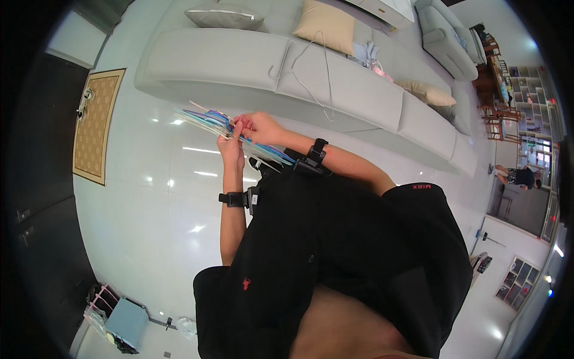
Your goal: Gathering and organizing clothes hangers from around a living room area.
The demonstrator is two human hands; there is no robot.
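A bundle of thin clothes hangers (206,117), blue, white, purple and pale, lies slantwise across my left hand (231,146), which grips it near the middle. My right hand (261,127) meets the left at the same spot, its thumb and fingertips pinched on the hangers; exactly which ones it holds is hidden by the fingers. The bundle's lower end reaches towards the black strap device on my right wrist. Beyond my hands, a single pale wire hanger (328,76) rests over the back of the grey sofa (215,56), apart from the bundle.
A beige cushion (325,27), a grey cushion (224,17) and some cloth (365,53) are on the sofa. A patterned mat (98,128) lies by the dark door at left. A blue-grey box (128,323) stands lower left. Another person (520,176) is far off at right.
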